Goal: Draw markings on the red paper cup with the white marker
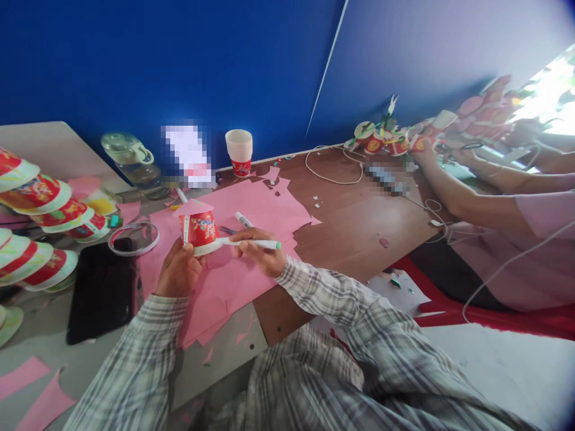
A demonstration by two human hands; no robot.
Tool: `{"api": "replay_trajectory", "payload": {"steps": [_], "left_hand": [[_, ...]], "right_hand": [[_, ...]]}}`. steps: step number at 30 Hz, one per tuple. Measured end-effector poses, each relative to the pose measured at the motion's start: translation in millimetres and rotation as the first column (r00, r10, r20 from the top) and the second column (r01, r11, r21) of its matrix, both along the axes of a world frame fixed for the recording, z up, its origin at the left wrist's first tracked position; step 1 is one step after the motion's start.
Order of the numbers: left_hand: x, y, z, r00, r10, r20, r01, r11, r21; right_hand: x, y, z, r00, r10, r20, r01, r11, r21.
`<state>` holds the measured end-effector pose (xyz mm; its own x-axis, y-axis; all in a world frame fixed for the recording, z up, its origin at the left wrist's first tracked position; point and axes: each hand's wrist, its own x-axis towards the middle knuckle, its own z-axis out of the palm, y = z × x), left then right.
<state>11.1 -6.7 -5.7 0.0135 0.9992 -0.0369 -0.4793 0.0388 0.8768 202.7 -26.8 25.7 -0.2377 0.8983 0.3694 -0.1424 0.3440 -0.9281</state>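
Note:
My left hand [182, 269] grips a red printed paper cup [204, 227] near its white rim, which faces down. A piece of pink paper [195, 208] sits on the cup's upper end. Between the fingers of my right hand [263, 251] is a white marker [260, 243] with a green end pointing right; its tip is at the cup's rim, and I cannot tell whether it touches. Pink paper sheets [251, 272] lie beneath both hands. Just beyond my right hand rests another white marker [243, 219], beside a dark, thin object partly hidden by the hand.
Stacked red paper cups [58, 203] crowd the left, near a tape roll [133, 238] and a black phone [102, 290]. A water bottle [135, 164] and a cup stack [239, 152] stand by the blue wall. At right, another person's hands [424, 157] work among decorated cups.

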Motion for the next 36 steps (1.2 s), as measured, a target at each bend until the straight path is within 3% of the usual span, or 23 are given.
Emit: {"api": "replay_trajectory", "payload": {"steps": [10, 17, 22, 30, 36], "left_hand": [[3, -4, 7.3, 1.000, 0.012, 0.020, -0.012, 1.000, -0.019], [1, -2, 5.9, 1.000, -0.010, 0.008, 0.010, 0.999, -0.048], [4, -3, 8.9, 0.999, 0.041, 0.009, -0.040, 0.996, -0.077], [2, -4, 6.9, 0.999, 0.027, 0.033, -0.025, 0.998, -0.060], [6, -8, 15.3, 0.998, 0.062, 0.019, -0.060, 0.993, -0.099]], "right_hand": [[-2, 1, -3.7, 0.994, 0.074, 0.082, -0.076, 0.997, 0.032], [-1, 2, -4.4, 1.000, -0.020, 0.005, 0.020, 1.000, -0.003], [-1, 1, -5.0, 0.996, 0.068, 0.054, -0.071, 0.996, 0.047], [-2, 1, -9.1, 0.995, 0.060, 0.081, -0.063, 0.997, 0.038], [-3, 0, -8.1, 0.994, 0.082, 0.077, -0.085, 0.996, 0.034]]}}
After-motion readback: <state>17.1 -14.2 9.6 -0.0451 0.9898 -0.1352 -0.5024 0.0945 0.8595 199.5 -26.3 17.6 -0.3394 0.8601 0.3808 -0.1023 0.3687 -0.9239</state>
